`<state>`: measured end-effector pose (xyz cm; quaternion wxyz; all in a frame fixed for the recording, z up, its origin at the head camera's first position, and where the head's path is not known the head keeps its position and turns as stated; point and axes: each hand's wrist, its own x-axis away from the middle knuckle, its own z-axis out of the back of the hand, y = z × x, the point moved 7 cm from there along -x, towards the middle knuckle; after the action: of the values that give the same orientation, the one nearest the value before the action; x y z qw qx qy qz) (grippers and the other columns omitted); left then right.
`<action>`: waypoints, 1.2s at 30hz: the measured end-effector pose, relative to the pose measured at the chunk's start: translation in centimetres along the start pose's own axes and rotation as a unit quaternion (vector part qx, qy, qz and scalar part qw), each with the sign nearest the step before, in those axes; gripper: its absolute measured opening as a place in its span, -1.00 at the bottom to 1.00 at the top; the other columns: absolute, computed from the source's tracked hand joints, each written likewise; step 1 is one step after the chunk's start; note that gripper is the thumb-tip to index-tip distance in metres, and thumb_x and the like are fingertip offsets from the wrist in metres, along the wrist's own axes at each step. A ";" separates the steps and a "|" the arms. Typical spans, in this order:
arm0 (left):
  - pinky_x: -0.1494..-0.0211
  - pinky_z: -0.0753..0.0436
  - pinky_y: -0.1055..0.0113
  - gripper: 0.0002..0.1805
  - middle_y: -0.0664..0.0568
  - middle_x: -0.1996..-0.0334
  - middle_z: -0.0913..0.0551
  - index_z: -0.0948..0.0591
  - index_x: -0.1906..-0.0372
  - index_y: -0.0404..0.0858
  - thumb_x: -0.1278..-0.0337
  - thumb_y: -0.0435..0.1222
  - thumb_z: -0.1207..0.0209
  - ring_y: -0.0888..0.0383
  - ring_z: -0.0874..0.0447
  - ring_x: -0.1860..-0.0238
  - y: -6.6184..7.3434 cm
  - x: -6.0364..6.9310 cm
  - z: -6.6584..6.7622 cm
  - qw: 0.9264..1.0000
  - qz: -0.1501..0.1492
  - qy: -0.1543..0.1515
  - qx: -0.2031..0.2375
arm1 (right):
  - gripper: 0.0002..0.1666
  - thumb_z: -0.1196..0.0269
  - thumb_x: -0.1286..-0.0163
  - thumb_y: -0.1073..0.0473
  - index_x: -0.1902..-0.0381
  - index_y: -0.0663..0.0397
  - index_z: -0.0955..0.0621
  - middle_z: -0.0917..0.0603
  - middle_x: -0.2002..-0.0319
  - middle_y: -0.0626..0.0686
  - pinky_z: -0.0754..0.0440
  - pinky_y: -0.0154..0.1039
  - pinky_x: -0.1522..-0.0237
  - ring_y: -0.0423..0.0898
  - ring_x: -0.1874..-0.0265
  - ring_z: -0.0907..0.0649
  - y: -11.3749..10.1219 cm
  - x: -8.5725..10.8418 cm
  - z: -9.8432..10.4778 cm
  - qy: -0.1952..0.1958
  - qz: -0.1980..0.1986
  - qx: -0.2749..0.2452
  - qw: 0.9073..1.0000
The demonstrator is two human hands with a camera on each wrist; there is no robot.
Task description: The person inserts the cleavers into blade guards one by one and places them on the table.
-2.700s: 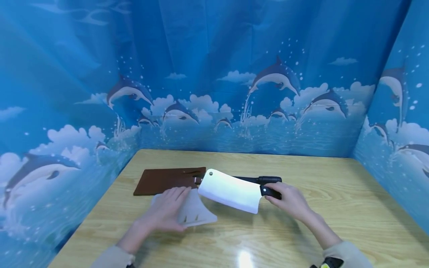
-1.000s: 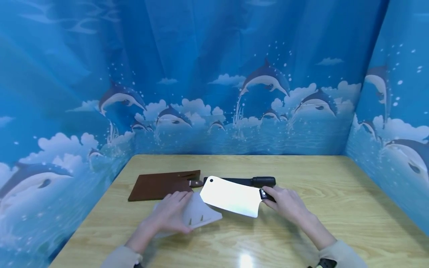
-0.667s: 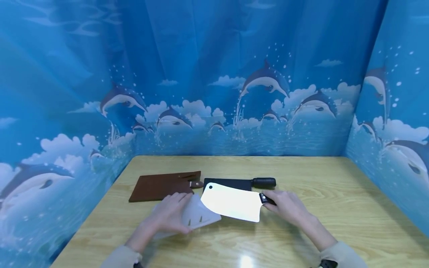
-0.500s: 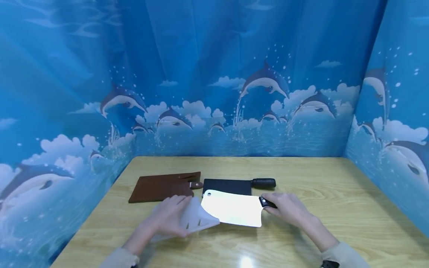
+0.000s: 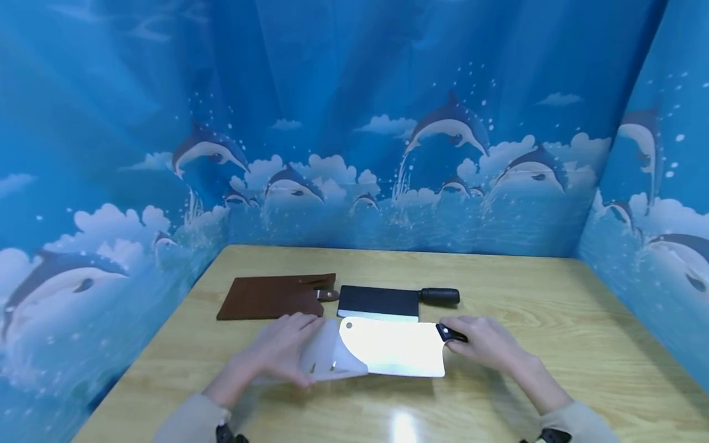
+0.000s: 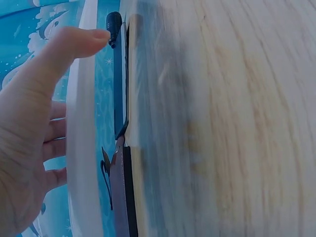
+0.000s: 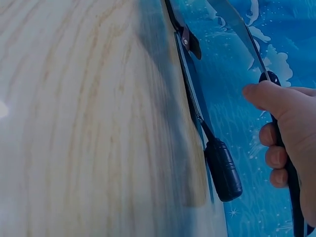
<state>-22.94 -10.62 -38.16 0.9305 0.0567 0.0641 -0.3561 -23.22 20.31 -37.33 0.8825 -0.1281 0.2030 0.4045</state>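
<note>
My right hand (image 5: 487,342) grips the black handle of a cleaver with a wide shiny blade (image 5: 396,347), held above the table. In the right wrist view my fingers and thumb wrap that handle (image 7: 292,182). My left hand (image 5: 282,349) holds a whitish translucent sheath (image 5: 327,354) from the left, thumb at its near edge and fingers across its far side. The blade's far-left end meets or overlaps the sheath's right end; how deep it sits I cannot tell. In the left wrist view the sheath (image 6: 83,133) appears edge-on beside my palm.
Behind the hands, a dark-bladed cleaver (image 5: 379,301) with a black round handle (image 5: 440,296) lies on the wooden table (image 5: 526,295). Left of it lies a brown sheath (image 5: 271,296) with a snap strap (image 5: 328,295). A blue dolphin-print curtain (image 5: 343,123) stands behind and at both sides.
The held cleaver has come lower and more level, uncovering more of the dark cleaver lying behind it. The sheath's right end now lies flatter along the blade. Both hands keep their holds.
</note>
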 end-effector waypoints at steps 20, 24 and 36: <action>-0.17 -0.39 0.09 0.20 -0.02 -0.16 -0.43 -0.32 -0.31 -0.27 0.69 0.22 -0.40 0.10 -0.37 -0.09 1.2 -0.3 0.2 0.999 -0.040 -0.025 0.000 | -0.58 -0.39 0.07 0.30 0.15 0.26 -0.65 -0.70 0.36 0.12 -0.53 -0.42 0.58 -0.23 0.54 -0.63 0.0 -0.2 0.3 0.004 0.044 -0.042 0.998; -0.22 -0.34 0.03 0.21 -0.07 -0.19 -0.40 -0.29 -0.32 -0.31 0.66 0.18 -0.42 0.03 -0.35 -0.14 1.4 -0.3 0.4 0.998 -0.053 -0.035 0.012 | -0.59 -0.38 0.05 0.30 0.15 0.27 -0.64 -0.71 0.35 0.12 -0.55 -0.40 0.57 -0.21 0.52 -0.65 0.0 -0.4 0.2 0.008 0.060 -0.053 0.997; -0.25 -0.29 0.01 0.23 -0.13 -0.21 -0.36 -0.24 -0.33 -0.34 0.63 0.18 -0.40 -0.03 -0.30 -0.20 2.4 0.4 0.3 0.995 -0.088 -0.022 -0.035 | -0.63 -0.42 0.04 0.22 0.20 0.14 -0.64 -0.69 0.40 0.03 -0.46 -0.45 0.62 -0.28 0.58 -0.57 -0.8 -0.1 -0.2 0.024 0.096 -0.028 0.995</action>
<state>-21.00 -9.20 -37.79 0.8980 0.0105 0.0606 -0.4357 -22.67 19.68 -37.40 0.8302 -0.1425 0.2243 0.4900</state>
